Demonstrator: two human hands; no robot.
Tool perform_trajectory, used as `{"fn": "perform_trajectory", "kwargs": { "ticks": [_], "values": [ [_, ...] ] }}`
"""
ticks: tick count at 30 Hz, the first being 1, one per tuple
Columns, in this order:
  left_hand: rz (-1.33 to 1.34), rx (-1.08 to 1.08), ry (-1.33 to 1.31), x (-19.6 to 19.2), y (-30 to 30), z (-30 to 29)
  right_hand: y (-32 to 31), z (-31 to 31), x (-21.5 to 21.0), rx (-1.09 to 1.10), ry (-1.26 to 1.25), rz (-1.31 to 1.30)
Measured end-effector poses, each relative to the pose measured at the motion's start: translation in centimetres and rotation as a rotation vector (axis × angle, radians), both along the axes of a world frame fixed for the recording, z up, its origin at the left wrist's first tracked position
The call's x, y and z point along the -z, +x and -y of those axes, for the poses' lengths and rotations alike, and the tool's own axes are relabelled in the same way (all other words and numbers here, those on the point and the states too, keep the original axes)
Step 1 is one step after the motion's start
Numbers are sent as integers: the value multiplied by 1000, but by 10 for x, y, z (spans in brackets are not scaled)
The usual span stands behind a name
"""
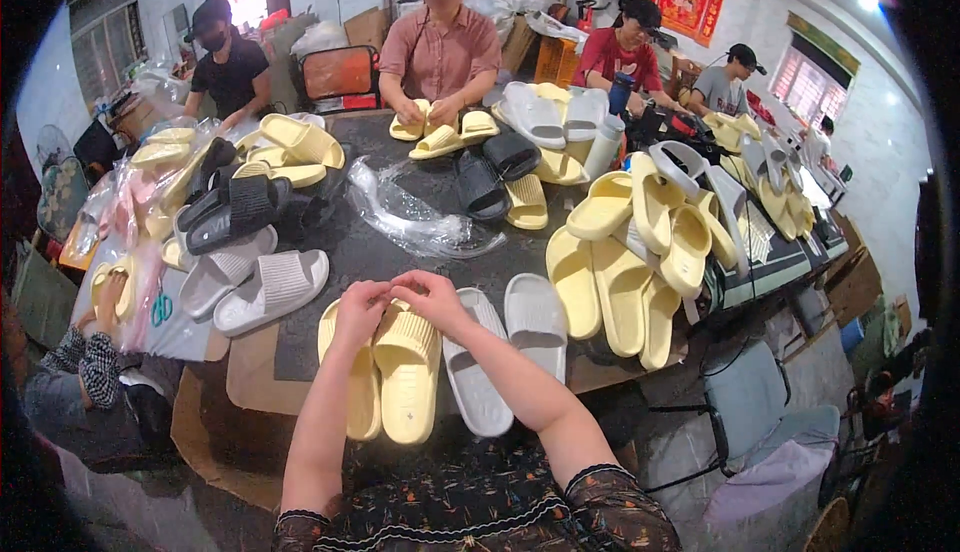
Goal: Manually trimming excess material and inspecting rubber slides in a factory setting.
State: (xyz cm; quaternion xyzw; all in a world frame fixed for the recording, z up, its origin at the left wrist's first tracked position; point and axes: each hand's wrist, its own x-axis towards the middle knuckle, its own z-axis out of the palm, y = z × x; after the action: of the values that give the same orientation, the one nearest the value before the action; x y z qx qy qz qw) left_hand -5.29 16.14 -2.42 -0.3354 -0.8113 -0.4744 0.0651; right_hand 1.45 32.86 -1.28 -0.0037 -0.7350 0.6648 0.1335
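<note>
Hands at the near bench [420,214] edge: left hand [360,309] and right hand [432,295] both pinching the far ends of two yellow slippers [392,370] lying side by side. Just right, a grey pair [505,344]. Beyond, crumpled clear plastic [415,214]; right of it, a heap of yellow slippers [635,262]. Farthest, a person's hands [427,112] on another yellow pair.
</note>
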Motion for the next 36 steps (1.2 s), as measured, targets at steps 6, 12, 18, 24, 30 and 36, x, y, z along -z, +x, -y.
{"fn": "perform_trajectory", "kwargs": {
  "ticks": [6, 12, 18, 24, 30, 36],
  "values": [
    [68, 11, -59, -3, 2, -5, -3, -15, 20, 181, 214, 68],
    [209, -66, -118, -1, 1, -5, -10, -18, 37, 230, 142, 26],
    [54, -41, 23, 6, 1, -1, -2, -1, 1, -1, 315, 89],
    [74, -45, -25, -2, 5, -6, -12, -15, 33, 178, 335, 61],
    [121, -99, -31, 17, -9, 3, -11, -6, 22, 177, 257, -5],
    [78, -29, -39, 7, -1, 3, -3, -1, 16, 83, 359, -58]
  ]
}}
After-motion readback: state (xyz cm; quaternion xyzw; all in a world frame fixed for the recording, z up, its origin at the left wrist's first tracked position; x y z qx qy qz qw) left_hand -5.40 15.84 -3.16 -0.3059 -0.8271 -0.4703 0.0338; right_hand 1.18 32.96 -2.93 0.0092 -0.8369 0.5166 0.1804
